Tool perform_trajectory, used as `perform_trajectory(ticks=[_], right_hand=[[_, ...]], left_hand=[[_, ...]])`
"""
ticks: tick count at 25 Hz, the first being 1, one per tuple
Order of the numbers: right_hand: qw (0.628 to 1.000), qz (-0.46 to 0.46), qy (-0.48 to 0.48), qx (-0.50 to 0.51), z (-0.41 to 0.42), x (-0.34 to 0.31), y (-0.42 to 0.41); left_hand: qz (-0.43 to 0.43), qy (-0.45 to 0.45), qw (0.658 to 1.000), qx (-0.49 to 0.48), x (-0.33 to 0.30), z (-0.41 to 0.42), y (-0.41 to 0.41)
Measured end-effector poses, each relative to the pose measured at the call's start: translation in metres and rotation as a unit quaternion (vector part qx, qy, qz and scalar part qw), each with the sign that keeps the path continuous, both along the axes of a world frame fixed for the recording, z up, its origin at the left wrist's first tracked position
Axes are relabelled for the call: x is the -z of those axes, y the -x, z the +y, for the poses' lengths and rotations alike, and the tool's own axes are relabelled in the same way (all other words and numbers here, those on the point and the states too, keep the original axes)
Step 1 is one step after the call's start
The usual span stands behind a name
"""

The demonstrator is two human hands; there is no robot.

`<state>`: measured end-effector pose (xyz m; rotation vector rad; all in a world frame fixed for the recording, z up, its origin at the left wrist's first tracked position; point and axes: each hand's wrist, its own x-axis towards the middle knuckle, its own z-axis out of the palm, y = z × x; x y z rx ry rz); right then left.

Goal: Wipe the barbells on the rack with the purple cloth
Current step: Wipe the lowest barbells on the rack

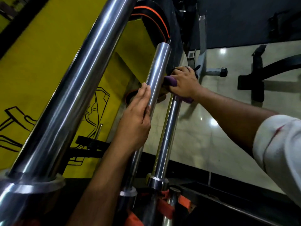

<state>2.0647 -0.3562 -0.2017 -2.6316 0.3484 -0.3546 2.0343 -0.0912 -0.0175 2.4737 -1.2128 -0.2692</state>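
Three chrome barbells stand upright in a rack: a thick near one (68,95) at left, a middle one (158,69), and a thinner right one (166,137). My left hand (136,116) wraps around the middle barbell's sleeve, fingers curled along its left side. My right hand (184,82) grips the purple cloth (171,80) wrapped around the top of the right barbell, just behind the middle sleeve. Part of the cloth (187,100) shows below my palm.
The rack's orange and black base (166,207) sits at the bottom. A yellow wall (40,62) with black drawings is at left. The glossy tiled floor (219,111) holds black and grey gym equipment (257,82) at right. A weight plate (91,142) lies low near the wall.
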Motion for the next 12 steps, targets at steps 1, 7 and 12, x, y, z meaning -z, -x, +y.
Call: perform_trajectory(ticks=[1,7,12], right_hand=[[1.0,0.002,-0.014,0.021,0.014,0.0,0.004],[0.987,-0.068,0.054,-0.134,0.064,0.016,0.065],[1.0,0.006,0.019,-0.002,0.017,-0.001,0.009]], left_hand=[[-0.009,-0.024,1.0,0.013,0.0,0.001,0.0],[-0.028,-0.066,0.996,0.045,0.002,0.003,-0.002],[-0.067,-0.097,0.992,0.051,0.007,0.0,-0.001]])
